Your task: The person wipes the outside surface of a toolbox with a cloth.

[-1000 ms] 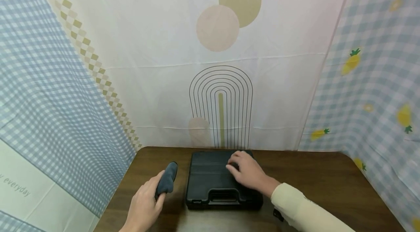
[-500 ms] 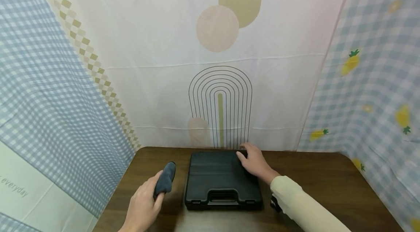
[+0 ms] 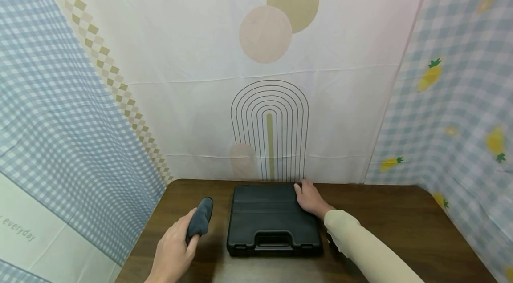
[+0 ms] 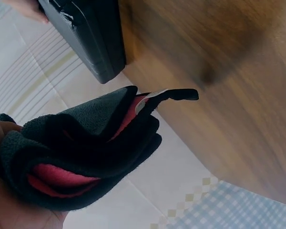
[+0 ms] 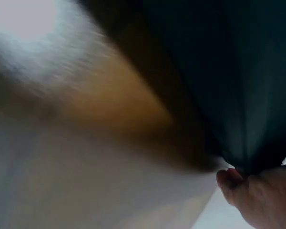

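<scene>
A black plastic carrying case lies flat on the wooden table, its handle toward me. My right hand grips its far right corner, thumb on the lid and fingers over the edge; in the right wrist view the hand is at the case's end, with the fingertips partly hidden. To the left of the case, my left hand holds a folded grey-blue cloth above the table. The left wrist view shows that cloth with dark edging, a pinkish-red inner side and a small tagged loop.
The brown wooden table extends on both sides of the case. A white printed curtain hangs along its back edge. Blue checked cloth hangings close in the left and right sides.
My right hand has moved from above the case's lid to its far right corner and now grips there. The left hand with the cloth has stayed nearly still.
</scene>
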The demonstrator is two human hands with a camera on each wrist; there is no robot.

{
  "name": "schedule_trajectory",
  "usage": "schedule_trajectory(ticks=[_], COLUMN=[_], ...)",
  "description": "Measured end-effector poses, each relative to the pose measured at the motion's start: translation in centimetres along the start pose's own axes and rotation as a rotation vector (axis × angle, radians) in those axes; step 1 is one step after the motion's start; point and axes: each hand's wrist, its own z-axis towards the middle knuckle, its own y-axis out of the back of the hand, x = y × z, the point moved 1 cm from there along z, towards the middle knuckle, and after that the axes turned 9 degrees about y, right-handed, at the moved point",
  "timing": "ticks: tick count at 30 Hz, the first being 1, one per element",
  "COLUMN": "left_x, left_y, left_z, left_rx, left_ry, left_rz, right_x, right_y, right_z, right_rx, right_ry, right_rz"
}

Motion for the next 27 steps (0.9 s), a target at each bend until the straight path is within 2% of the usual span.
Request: schedule_trajectory(ticks=[12, 14, 18, 21, 27], left_x=[0.4, 0.4, 0.0, -0.4, -1.4], left_y=[-0.4, -0.4, -0.8, -1.7, -4.9], left_z=[0.0, 0.1, 0.8, 1.7, 3.5], left_rx=[0.046, 0.081, 0.192, 0.238, 0.255], left_ry=[0.05, 0.085, 0.197, 0.239, 0.226], left_rz=[0.001, -0.014, -0.09, -0.158, -0.225], right_x=[-0.1, -0.1, -0.1, -0.1, 0.2], right_y=[-0.7, -0.7, -0.7, -0.7, -0.8], right_z=[-0.4, -0.4, -0.4, -0.3, -0.4], right_rx=[-0.05, -0.048, -0.045, -0.044, -0.046], right_ry=[0.007, 0.007, 0.011, 0.013, 0.015], right_rz=[-0.004, -0.005, -0.003, -0.01, -0.012])
